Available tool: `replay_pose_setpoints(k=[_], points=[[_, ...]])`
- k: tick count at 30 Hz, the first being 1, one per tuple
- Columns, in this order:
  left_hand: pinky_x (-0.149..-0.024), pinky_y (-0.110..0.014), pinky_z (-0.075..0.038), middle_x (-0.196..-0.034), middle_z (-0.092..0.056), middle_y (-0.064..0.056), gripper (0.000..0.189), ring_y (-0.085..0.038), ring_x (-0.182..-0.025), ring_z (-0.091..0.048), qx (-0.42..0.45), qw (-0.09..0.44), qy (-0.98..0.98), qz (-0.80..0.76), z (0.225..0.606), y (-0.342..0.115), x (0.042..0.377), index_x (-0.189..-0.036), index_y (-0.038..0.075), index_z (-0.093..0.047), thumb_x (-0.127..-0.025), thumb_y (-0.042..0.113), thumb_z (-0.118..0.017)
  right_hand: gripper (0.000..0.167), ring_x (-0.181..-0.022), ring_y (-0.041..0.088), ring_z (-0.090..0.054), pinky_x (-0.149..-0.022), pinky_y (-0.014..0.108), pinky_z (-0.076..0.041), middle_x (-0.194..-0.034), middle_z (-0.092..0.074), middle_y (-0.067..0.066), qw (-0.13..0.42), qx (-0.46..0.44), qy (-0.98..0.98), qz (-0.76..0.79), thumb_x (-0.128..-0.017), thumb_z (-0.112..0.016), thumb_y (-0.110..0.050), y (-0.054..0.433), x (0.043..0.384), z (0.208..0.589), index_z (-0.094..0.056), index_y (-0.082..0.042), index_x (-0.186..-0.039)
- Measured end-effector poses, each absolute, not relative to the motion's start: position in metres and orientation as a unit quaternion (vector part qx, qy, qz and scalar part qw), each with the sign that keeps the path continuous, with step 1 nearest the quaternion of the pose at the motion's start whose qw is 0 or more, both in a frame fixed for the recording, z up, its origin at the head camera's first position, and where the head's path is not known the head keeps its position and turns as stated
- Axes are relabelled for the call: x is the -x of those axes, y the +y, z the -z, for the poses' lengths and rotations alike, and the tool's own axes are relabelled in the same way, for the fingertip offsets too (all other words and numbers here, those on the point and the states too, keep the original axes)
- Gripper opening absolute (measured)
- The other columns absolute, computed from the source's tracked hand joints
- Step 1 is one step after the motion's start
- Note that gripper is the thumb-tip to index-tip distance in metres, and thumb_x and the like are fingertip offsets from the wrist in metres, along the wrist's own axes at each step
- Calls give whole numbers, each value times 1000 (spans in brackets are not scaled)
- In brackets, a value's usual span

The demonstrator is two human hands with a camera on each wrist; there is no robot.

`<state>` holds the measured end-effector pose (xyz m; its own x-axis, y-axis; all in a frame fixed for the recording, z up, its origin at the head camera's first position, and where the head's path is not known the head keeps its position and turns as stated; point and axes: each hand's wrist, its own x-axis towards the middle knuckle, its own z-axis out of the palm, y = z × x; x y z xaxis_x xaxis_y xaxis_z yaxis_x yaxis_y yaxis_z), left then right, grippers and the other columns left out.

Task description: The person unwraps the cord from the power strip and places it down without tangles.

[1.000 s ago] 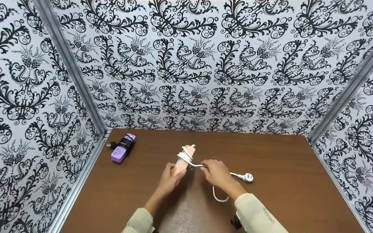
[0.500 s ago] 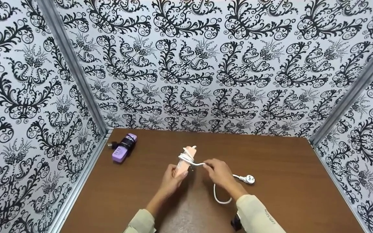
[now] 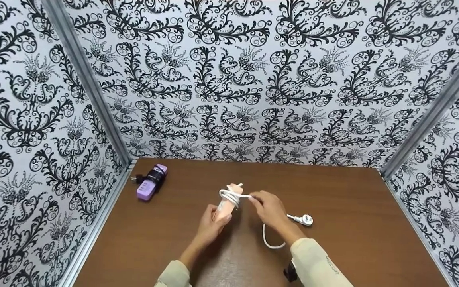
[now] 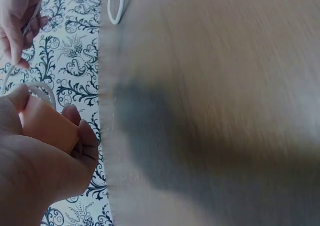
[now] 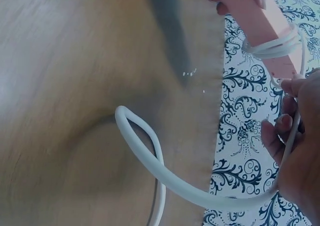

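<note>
My left hand (image 3: 210,226) grips the lower end of a peach power strip (image 3: 225,210), tilted above the table. Several turns of its white cord (image 5: 276,48) wrap round the strip's upper part. To the right, my right hand (image 3: 268,208) pinches the cord between thumb and fingers, and a short taut length runs to the strip. In the right wrist view, the rest of the cord passes through the palm and hangs in a loop (image 5: 187,188). Beyond the right wrist lies the white plug (image 3: 306,220).
On the brown table (image 3: 345,199), a purple power strip (image 3: 147,189) wound with black cord lies at the far left; its black plug (image 3: 137,179) sticks out sideways. Patterned walls (image 3: 249,99) enclose the table at the back and sides. A small black object (image 3: 290,272) shows by the right sleeve.
My right hand has risen slightly with the cord, whose leading length now crosses the front of the strip higher up. The left hand keeps its grip, with the strip slightly lower.
</note>
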<state>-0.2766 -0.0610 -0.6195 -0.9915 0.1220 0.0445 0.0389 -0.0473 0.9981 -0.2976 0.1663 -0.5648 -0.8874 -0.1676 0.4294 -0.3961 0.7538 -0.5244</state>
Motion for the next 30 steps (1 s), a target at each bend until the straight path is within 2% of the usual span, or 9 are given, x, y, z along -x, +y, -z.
replay_pose_setpoints(k=[8,12,19,25,30], points=[[-58,-18,-45,-93,-54,-4,40,-9,-72,-52,-71,10,730,-680,622,-66,275,-118,-7,-51,-94,9,-79,14,-78,21,-68,-71,41,-54,-87,-73,0,194,-137,-923,-304,-101,-72,-22,169,304,565,-82,-15,-108],[-58,-19,-44,-93,-54,-4,41,-10,-72,-52,-75,19,736,-673,624,-67,277,-118,-6,-50,-93,10,-79,15,-78,21,-67,-71,41,-54,-88,-72,0,190,-113,-924,-312,-102,-71,-24,172,305,563,-81,-15,-109],[-70,-21,-48,-102,-64,-11,40,-11,-84,-56,-84,2,753,-652,622,-70,276,-117,-3,-54,-92,13,-80,17,-78,21,-65,-71,42,-53,-86,-72,1,180,-65,-930,-312,-103,-69,-24,182,311,564,-80,-14,-109],[-54,-19,-42,-85,-53,-1,37,-7,-64,-49,-44,3,720,-692,624,-79,281,-117,-6,-51,-94,8,-77,16,-90,28,-73,-83,49,-57,-97,-79,7,181,-32,-925,-333,-104,-68,-21,200,313,568,-79,-11,-107],[-52,-18,-40,-80,-51,3,36,-6,-59,-47,-18,-4,719,-695,625,-88,286,-118,-6,-49,-97,9,-74,17,-92,32,-73,-86,52,-56,-98,-80,10,163,-13,-927,-336,-104,-67,-20,216,312,577,-78,-8,-109]])
